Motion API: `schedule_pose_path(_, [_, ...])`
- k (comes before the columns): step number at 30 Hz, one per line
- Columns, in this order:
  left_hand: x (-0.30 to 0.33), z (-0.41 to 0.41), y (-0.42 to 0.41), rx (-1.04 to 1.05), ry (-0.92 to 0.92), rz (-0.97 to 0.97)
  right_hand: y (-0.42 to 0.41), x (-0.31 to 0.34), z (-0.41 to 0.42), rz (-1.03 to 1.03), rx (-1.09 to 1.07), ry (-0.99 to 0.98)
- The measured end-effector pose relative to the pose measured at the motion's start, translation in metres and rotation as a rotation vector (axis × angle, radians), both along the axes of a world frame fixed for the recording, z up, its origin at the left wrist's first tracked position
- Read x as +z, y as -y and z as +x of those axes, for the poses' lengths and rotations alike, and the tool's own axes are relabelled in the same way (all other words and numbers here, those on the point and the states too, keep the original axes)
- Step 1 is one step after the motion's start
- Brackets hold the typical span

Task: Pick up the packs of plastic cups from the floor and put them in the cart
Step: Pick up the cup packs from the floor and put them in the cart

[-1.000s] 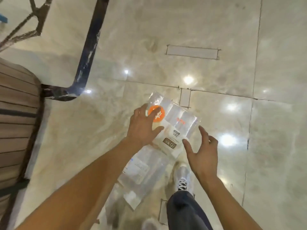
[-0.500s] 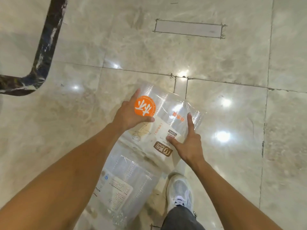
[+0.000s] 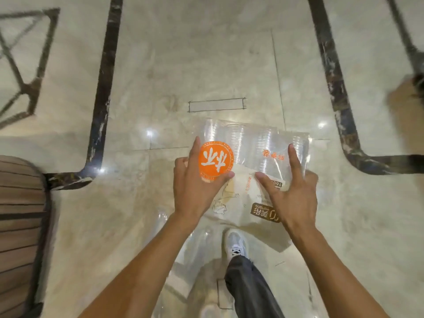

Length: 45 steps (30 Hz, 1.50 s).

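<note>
Floor (image 3: 206, 53): pale marble with dark inlay bands left and right; more of it shows now than half a second ago, both bands in frame, so your head has come up and the view has pulled back from the ground.

Striped surface (image 3: 20, 226) at the near left edge; cannot tell whether it is the cart or furniture; no cart interior visible, so nothing can be logged about what it holds.

Pack (image 3: 250, 166): clear bag of stacked plastic cups, orange round label at its left end, printed panel toward you; it sits higher against the floor than in the earlier frames, and its near edge hangs over your shoe (image 3: 236, 246); judged lifted clear of the floor and carried between both hands.

Second pack (image 3: 195, 253): faint clear plastic lower in frame, beside your leg; judged on the floor, not yet collected.

Left hand (image 3: 195, 187): fingers wrapped round the pack's left end, thumb lying across the orange label; grasping.

Right hand (image 3: 291, 191): thumb and forefinger spread flat on the top face, other fingers curled round the right edge; grasping, where a second ago it was only reaching.

Meaning: pick-up of the first pack done; transfer to the cart comes next.
</note>
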State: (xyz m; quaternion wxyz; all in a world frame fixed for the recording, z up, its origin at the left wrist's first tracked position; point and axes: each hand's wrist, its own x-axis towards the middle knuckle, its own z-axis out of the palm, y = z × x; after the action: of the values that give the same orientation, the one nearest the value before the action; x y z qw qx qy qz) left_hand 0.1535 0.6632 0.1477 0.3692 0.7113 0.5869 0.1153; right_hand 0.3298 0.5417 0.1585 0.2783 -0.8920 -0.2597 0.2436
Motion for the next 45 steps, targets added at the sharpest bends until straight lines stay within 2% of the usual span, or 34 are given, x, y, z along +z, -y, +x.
schedule_pose_path(5, [0.212,0.001,0.069,-0.034,0.055,0.099,0.075,0.208,-0.007,0.105,-0.062,0.084])
schedule_pose_path(8, [0.317,-0.009,0.12,-0.094,0.1,0.144,0.137,0.314,-0.027,0.148,-0.127,0.119])
schedule_pose_path(12, [0.425,-0.012,0.183,-0.237,0.153,0.168,0.222,0.421,-0.049,0.177,-0.262,0.176])
schedule_pose_path(16, [0.494,-0.003,0.254,-0.423,0.191,0.161,0.318,0.489,-0.064,0.166,-0.418,0.235])
schedule_pose_path(21, [0.546,0.016,0.351,-0.658,0.227,0.122,0.444,0.541,-0.084,0.182,-0.616,0.321])
schedule_pose_path(26, [0.565,0.015,0.455,-0.843,0.294,0.088,0.569,0.573,-0.128,0.151,-0.776,0.369])
schedule_pose_path(34, [0.58,-0.008,0.654,-1.109,0.37,0.061,0.779,0.586,-0.204,0.09,-0.967,0.39])
schedule_pose_path(45, [0.597,-0.019,0.934,-1.547,0.501,-0.043,1.036,0.595,-0.305,0.081,-1.382,0.436])
